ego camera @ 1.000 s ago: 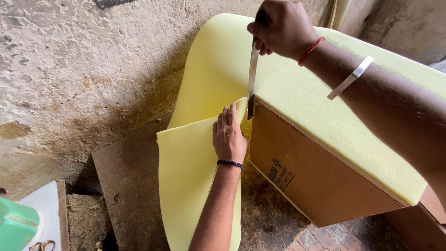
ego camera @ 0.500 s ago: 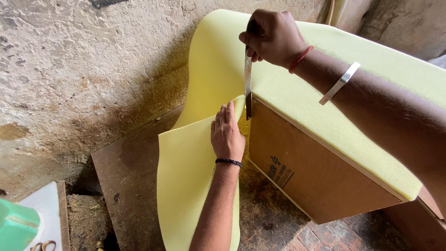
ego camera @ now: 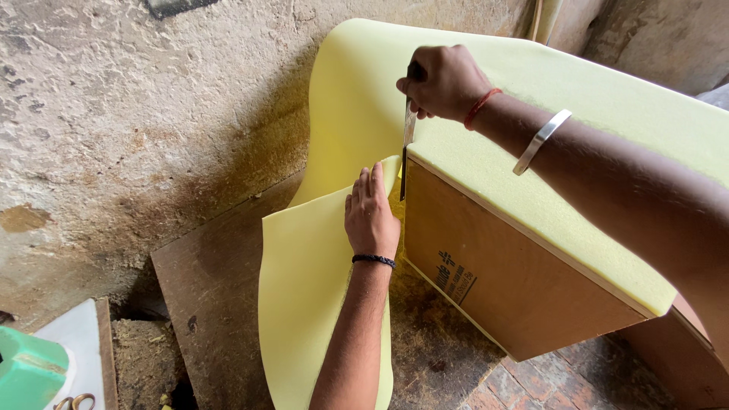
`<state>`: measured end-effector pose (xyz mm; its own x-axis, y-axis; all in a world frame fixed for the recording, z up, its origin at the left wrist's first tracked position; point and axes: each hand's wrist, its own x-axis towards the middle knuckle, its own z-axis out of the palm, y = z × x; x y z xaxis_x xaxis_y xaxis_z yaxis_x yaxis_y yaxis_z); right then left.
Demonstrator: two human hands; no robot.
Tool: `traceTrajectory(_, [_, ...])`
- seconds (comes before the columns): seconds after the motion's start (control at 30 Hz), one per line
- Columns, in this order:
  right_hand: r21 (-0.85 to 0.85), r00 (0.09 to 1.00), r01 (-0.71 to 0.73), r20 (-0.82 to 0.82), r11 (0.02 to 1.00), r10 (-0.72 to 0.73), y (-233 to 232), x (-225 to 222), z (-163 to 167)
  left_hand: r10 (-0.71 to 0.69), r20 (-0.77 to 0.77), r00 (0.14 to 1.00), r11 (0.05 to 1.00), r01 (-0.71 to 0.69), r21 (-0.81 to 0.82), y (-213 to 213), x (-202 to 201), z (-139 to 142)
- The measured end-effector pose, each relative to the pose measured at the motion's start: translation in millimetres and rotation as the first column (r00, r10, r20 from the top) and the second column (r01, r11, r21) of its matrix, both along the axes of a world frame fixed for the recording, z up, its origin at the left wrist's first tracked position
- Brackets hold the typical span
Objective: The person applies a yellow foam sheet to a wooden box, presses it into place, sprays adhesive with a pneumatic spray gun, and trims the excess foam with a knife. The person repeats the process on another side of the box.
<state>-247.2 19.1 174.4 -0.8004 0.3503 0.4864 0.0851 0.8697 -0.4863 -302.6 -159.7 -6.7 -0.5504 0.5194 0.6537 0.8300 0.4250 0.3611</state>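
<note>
The right hand point(ego camera: 444, 80) is closed in a fist around the handle of a knife point(ego camera: 407, 148), gripping it from above with the blade pointing straight down along the corner of the board point(ego camera: 516, 281). The blade sits in the yellow foam sheet point(ego camera: 486, 163) just where it bends over the board's top edge. At about seven o'clock from the knife, the left hand point(ego camera: 370, 216) lies flat and open, fingers together, pressing the hanging flap of foam point(ego camera: 304, 288) that drops toward the floor. Its fingertips are very near the lower end of the blade, just beside it.

The foam covers the top of the board out to three o'clock and curls up against the rough plaster wall point(ego camera: 137, 121) at twelve o'clock. A flat wooden panel point(ego camera: 209, 288) lies on the floor at nine o'clock of the flap, and a green container point(ego camera: 26, 372) sits at the far eight o'clock corner.

The main risk, as I judge it, is the blade slipping downward onto the left fingers, since they rest so close below the edge. A wandering cut is also possible if the soft flap shifts under the palm, leaving a ragged edge.
</note>
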Motion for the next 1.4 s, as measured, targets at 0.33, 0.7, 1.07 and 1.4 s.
traceTrajectory(0.33, [-0.229,0.988,0.119,0.123,0.966,-0.093,42,17,25,-0.005,0.032,0.999,1.0,0.006,-0.022,1,6,-7])
traceTrajectory(0.7, [-0.409,0.992,-0.053,0.084,0.911,0.095,138,6,33,0.264,0.018,0.964,0.958,-0.26,-0.122,26,14,-18])
traceTrajectory(1.07, [-0.41,0.94,-0.318,-0.023,0.855,0.339,229,-18,34,0.349,0.18,0.92,0.929,-0.365,0.064,52,47,16])
traceTrajectory(1.4, [-0.26,0.947,-0.322,-0.087,0.91,0.31,280,-3,45,0.087,0.073,0.994,0.834,-0.033,-0.55,130,83,72])
